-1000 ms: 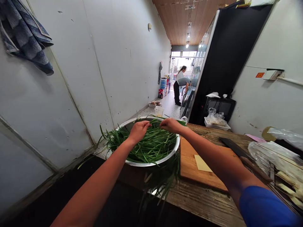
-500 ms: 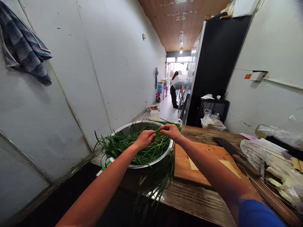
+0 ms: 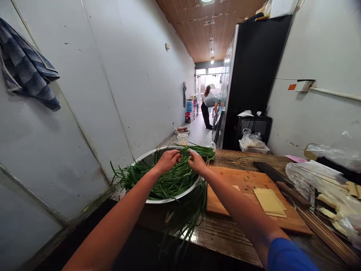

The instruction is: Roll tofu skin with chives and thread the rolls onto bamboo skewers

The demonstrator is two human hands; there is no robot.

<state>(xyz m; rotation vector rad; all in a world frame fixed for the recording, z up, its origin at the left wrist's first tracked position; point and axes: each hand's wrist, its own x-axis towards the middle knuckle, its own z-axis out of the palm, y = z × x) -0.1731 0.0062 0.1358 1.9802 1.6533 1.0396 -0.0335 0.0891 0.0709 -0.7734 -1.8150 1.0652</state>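
A metal bowl heaped with long green chive leaves sits at the left end of a wooden table. My left hand and my right hand hover over the bowl's far side, close together, each pinching the same few green leaves between the fingertips. More leaves hang over the bowl's near rim and a bunch lies across its far edge.
A wooden cutting board with thin yellow sheets lies right of the bowl. A cleaver, skewers and plastic bags sit further right. A towel hangs on the left wall. A person bends over down the corridor beside a black fridge.
My hands have drawn closer together over the bowl and my right hand has dropped slightly. The view has shifted, bringing more of the cutting board and its yellow sheets into sight.
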